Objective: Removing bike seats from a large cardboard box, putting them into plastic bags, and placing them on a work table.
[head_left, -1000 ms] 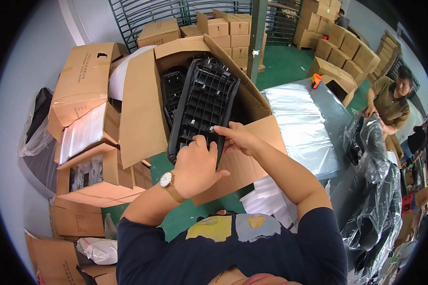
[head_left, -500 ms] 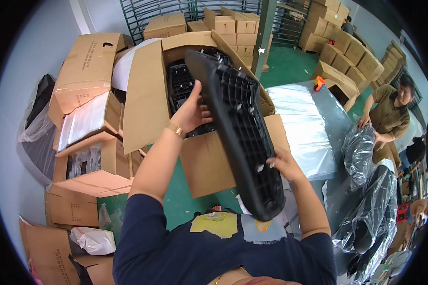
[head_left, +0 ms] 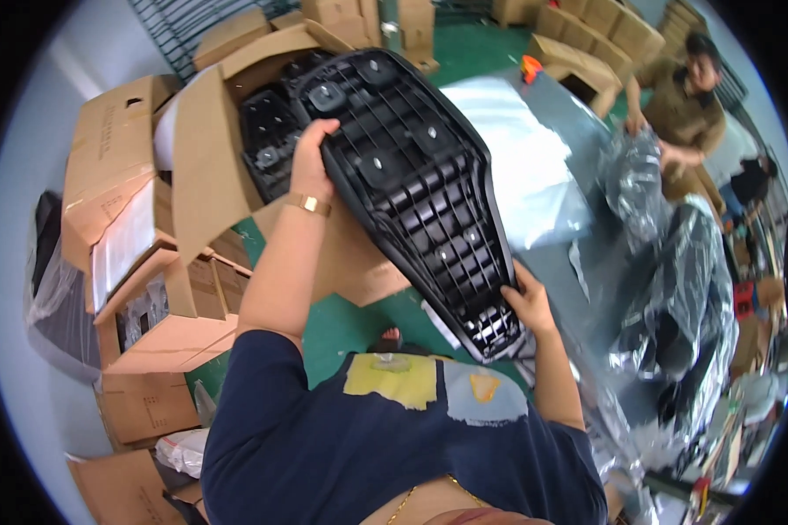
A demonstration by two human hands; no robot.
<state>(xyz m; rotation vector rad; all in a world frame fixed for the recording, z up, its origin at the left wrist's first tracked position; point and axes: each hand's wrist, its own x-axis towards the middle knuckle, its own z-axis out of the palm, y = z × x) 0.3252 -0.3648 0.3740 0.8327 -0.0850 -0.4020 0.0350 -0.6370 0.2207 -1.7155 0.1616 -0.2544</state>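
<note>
Between my hands is a black motorcycle seat (head_left: 422, 166), its ribbed plastic underside turned up toward me. My left hand (head_left: 313, 163) grips its wide far end at the left edge, thumb on the underside. At the narrow near end, my right hand (head_left: 529, 299) holds the right edge, the thumb again on the ribs. Behind the seat, at the left, stands an open cardboard box (head_left: 203, 166). Similar black ribbed parts (head_left: 267, 122) lie inside it, partly covered by the held seat. The seat's top side is hidden.
Clear plastic sheeting (head_left: 521, 157) lies on the grey table (head_left: 547, 267) at the right, with an orange tape dispenser (head_left: 531, 68) at its far edge. Black plastic-wrapped items (head_left: 674, 306) lie further right, where a co-worker (head_left: 687, 109) handles a wrapped bundle (head_left: 635, 184). Cartons (head_left: 158, 306) stand at the left.
The seat has been turned from its edge so the underside now faces me more fully. My view has swung right, and the box appears further left.
</note>
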